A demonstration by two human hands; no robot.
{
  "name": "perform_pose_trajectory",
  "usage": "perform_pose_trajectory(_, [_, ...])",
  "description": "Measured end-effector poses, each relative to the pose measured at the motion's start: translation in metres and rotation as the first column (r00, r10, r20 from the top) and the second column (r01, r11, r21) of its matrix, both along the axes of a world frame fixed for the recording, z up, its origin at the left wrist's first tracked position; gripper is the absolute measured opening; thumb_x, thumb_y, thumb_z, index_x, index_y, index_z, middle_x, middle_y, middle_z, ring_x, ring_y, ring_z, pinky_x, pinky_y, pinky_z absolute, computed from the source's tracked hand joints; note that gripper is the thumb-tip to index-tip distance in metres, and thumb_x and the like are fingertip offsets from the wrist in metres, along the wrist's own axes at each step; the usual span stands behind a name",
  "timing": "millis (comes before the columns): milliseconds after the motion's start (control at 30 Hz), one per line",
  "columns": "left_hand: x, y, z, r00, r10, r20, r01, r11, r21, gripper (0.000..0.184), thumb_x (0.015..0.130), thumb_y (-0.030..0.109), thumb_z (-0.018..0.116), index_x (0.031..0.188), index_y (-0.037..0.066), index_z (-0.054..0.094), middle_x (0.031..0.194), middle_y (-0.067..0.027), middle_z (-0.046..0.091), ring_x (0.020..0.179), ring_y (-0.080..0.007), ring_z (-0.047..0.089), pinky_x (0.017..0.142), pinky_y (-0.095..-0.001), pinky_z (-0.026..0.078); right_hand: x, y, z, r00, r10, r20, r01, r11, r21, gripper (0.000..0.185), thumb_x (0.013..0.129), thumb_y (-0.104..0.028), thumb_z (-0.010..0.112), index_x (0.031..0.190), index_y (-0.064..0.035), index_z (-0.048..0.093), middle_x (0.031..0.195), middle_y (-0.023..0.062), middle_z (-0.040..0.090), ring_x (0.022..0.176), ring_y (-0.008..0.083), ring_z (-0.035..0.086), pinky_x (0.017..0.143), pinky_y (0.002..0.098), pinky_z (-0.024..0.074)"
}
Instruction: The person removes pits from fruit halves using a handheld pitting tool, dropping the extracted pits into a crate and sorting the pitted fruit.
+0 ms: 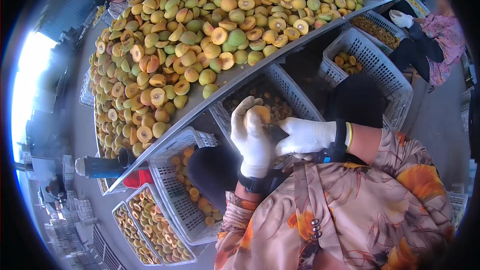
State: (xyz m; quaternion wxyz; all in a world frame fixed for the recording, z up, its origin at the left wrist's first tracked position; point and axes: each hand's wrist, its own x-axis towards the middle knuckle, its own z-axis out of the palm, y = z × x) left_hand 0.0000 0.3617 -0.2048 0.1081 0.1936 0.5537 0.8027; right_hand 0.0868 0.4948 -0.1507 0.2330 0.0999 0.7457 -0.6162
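Note:
My left hand (251,137), in a white glove, is closed around a cut yellow peach half (262,114) held up in its fingers. Close beside it, my right hand (310,136), also gloved in white, has its fingers curled together towards the peach. A dark, thin object shows blurred between the two hands; its kind is too unclear to tell. Both hands are above a grey crate (292,87) with small brown pieces, perhaps pits, inside. Ahead, a large heap of halved peaches (200,35) covers the metal-edged table (240,77).
Left of my knees stands a grey crate (192,232) with peach halves, next to shallow trays (157,232) of halves. A dark blue flask (97,167) lies at the table's corner near a red container (138,179). At right are another crate (395,82) and a seated person (445,45).

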Motion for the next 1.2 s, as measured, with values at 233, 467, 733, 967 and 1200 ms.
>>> perform_pose_trajectory(233, [-0.003,-0.002,0.025,0.944,-0.190,0.269,0.164,0.980,0.115,0.064,0.104,0.055,0.051,0.118,-0.006,0.063,0.099,-0.0191,0.072,0.081,-0.0242,0.071,0.077,-0.0367,0.059,0.006,0.007,0.022,0.970,0.054,0.236,0.054,0.903,-0.426,0.014,0.091,-0.014,0.067,0.084,-0.0040,0.061,0.057,-0.0013,0.050,0.043,0.0078,0.043,0.041,0.0264,0.0305])
perform_pose_trajectory(467, [0.004,0.004,0.039,0.909,-0.273,0.315,0.238,0.960,0.145,0.063,0.103,0.055,0.052,0.117,-0.005,0.063,0.101,-0.0194,0.072,0.085,-0.0258,0.070,0.081,-0.0398,0.058,0.008,0.013,0.025,0.977,0.079,0.196,-0.006,0.937,-0.350,0.015,0.089,-0.015,0.066,0.080,-0.0058,0.059,0.056,-0.0017,0.048,0.041,0.0082,0.042,0.037,0.0268,0.0331])
perform_pose_trajectory(733, [0.009,0.016,0.053,0.842,-0.369,0.394,0.292,0.925,0.243,0.064,0.106,0.058,0.042,0.118,-0.003,0.060,0.101,-0.0185,0.070,0.085,-0.0288,0.071,0.081,-0.0421,0.059,0.016,0.015,0.002,0.999,0.038,0.019,-0.023,0.862,-0.506,0.013,0.087,-0.013,0.070,0.088,-0.0046,0.060,0.060,-0.0005,0.053,0.043,0.0081,0.044,0.040,0.0248,0.0330])
perform_pose_trajectory(967, [-0.030,-0.036,0.064,0.961,0.156,0.228,-0.150,0.988,-0.044,0.062,0.104,0.055,0.050,0.122,-0.004,0.058,0.098,-0.0218,0.071,0.077,-0.0294,0.071,0.069,-0.0359,0.056,0.013,0.034,0.001,0.989,0.145,-0.041,-0.151,0.945,-0.291,0.016,0.086,-0.015,0.073,0.089,-0.0045,0.061,0.067,-0.0015,0.057,0.053,0.0072,0.052,0.050,0.0254,0.0416])
perform_pose_trajectory(1200, [-0.101,-0.165,0.067,0.616,-0.168,-0.770,-0.787,-0.087,-0.610,0.037,0.090,0.022,0.071,0.118,-0.002,0.069,0.117,-0.0214,0.066,0.107,-0.0329,0.063,0.094,-0.0420,0.050,0.005,0.048,-0.048,0.996,-0.027,-0.088,0.031,0.999,0.040,0.027,0.082,-0.026,0.076,0.090,-0.0061,0.060,0.077,0.0065,0.064,0.075,0.0181,0.063,0.071,0.0359,0.0498])
